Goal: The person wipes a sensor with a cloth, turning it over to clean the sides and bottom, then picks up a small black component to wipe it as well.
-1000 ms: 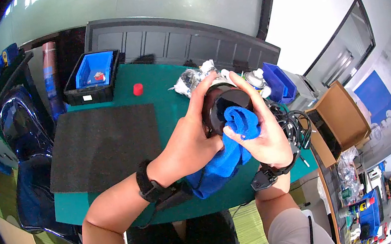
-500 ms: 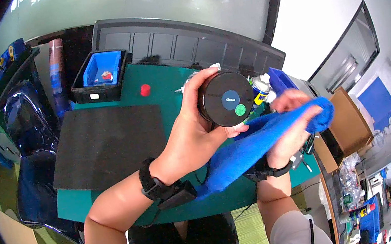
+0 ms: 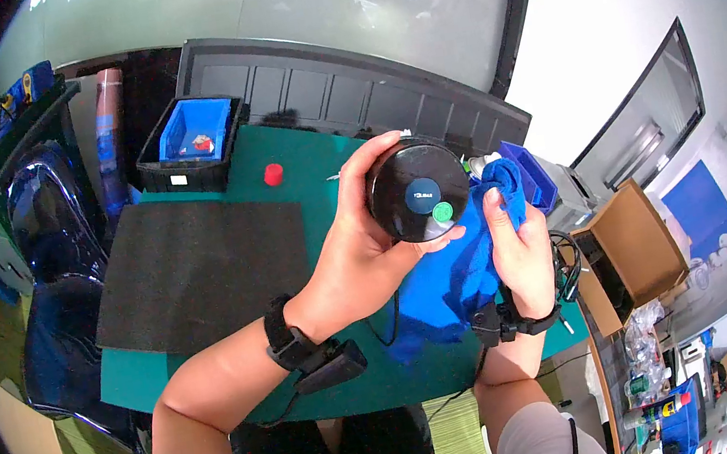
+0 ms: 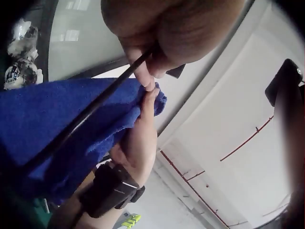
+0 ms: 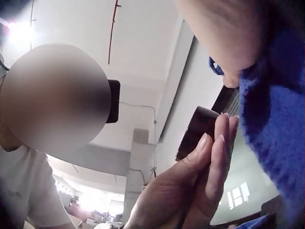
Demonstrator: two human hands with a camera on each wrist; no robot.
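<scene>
In the head view the left hand (image 3: 352, 247) grips a round dark object (image 3: 419, 189) by its sides, its flat face with a blue label and a green sticker turned to the camera. To its right, the right hand (image 3: 522, 260) pinches a blue cloth (image 3: 451, 289) near its top, and the cloth hangs down beside the round object. The right wrist view shows the left hand (image 5: 190, 179) around the dark object (image 5: 198, 131), with the cloth (image 5: 281, 109) at the right. In the left wrist view the cloth (image 4: 62, 109) hangs from the fingertips of the right hand (image 4: 138, 148).
A dark mat (image 3: 203, 273) lies on the green table (image 3: 291, 404). Behind it are a red cap (image 3: 273, 175) and a blue bin (image 3: 197, 130) inside a black one. At the right stand a purple-blue bin (image 3: 535, 175), black cables (image 3: 568, 263) and an open cardboard box (image 3: 634, 235).
The right hand has drawn the cloth away from the round object, swung out right, and come back nearer to it. The object's labelled face has turned toward the head camera, still in the left hand.
</scene>
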